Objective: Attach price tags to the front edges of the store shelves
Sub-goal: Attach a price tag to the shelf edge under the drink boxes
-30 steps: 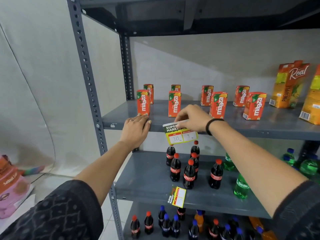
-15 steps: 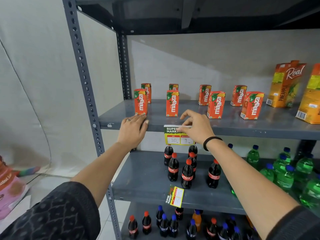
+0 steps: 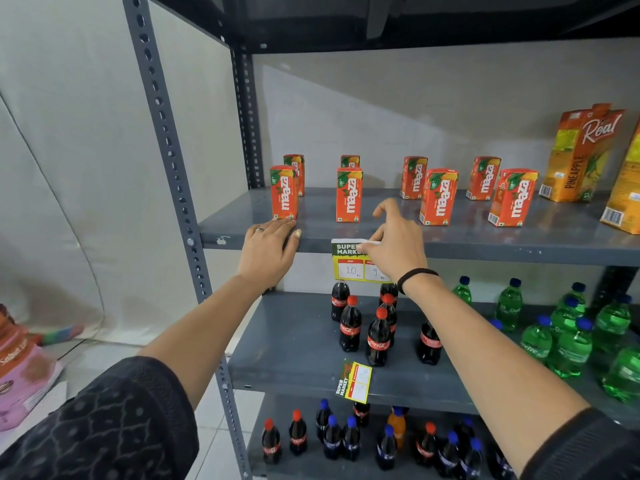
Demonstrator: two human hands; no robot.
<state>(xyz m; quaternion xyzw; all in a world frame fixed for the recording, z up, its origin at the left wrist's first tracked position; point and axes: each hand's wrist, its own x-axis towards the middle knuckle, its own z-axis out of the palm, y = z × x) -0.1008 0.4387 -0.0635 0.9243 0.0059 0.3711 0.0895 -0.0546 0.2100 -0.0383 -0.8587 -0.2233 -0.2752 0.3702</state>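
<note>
Shop: drink-stocked shelves [image 3: 450, 242], price tag [image 3: 349, 261].

We have one view only — a head-worn wide-angle camera, facing forward and slightly down at the grey shelf rack [image 3: 450, 244], close enough that both forearms fill the foreground.

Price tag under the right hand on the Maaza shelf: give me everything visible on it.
The price tag is a small paper-looking card, hanging upright and flat against the front edge of the juice shelf. A dark green header reads SUPER MARKET in white; below, a yellow field holds two red-topped white boxes, handwritten 10 and 9. The right hand presses its top edge and hides its right side. The left hand rests on the shelf edge, apart from it.
</note>
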